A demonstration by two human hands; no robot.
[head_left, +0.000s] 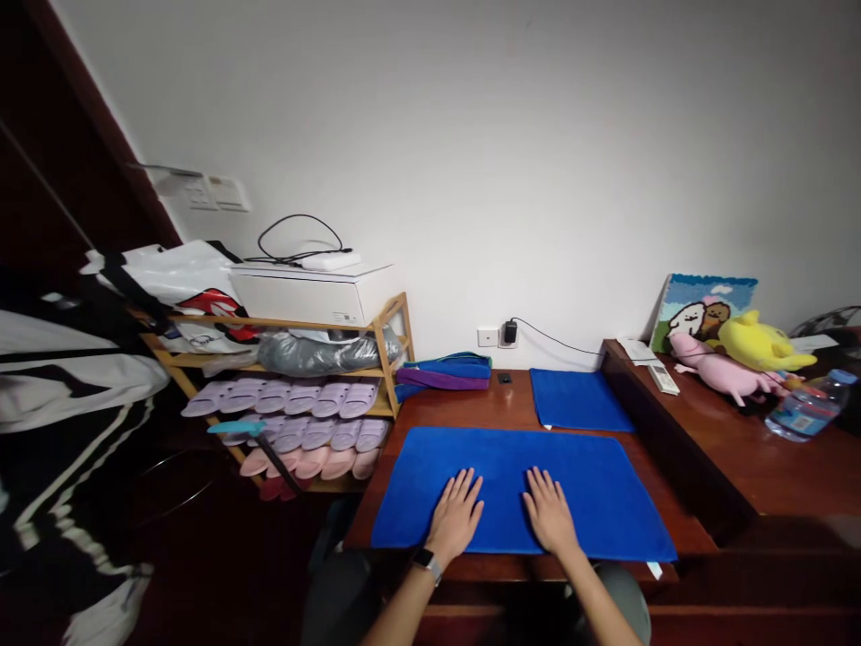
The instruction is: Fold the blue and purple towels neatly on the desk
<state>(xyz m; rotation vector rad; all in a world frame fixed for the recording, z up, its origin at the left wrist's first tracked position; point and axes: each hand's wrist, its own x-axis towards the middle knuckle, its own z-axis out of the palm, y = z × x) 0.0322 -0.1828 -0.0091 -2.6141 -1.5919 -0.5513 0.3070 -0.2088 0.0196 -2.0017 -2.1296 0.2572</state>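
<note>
A blue towel (504, 458) is spread out on the wooden desk (464, 408), with a small white tag at its near right corner. My left hand (456, 516) lies palm down on the towel's left half, fingers stretched out, a watch on the wrist. On the right half, my right hand (548, 511) also rests flat with its fingers slightly apart. Neither hand holds anything. A second blue towel (579, 399), folded smaller, lies behind the spread one near the wall.
Purple and blue folded cloths (447, 372) lie at the desk's back left. A shoe rack (390, 359) with several slippers stands left. On the higher surface at right are a remote (663, 379), a pink plush toy (717, 366), a yellow plush toy (760, 343) and a water bottle (807, 411).
</note>
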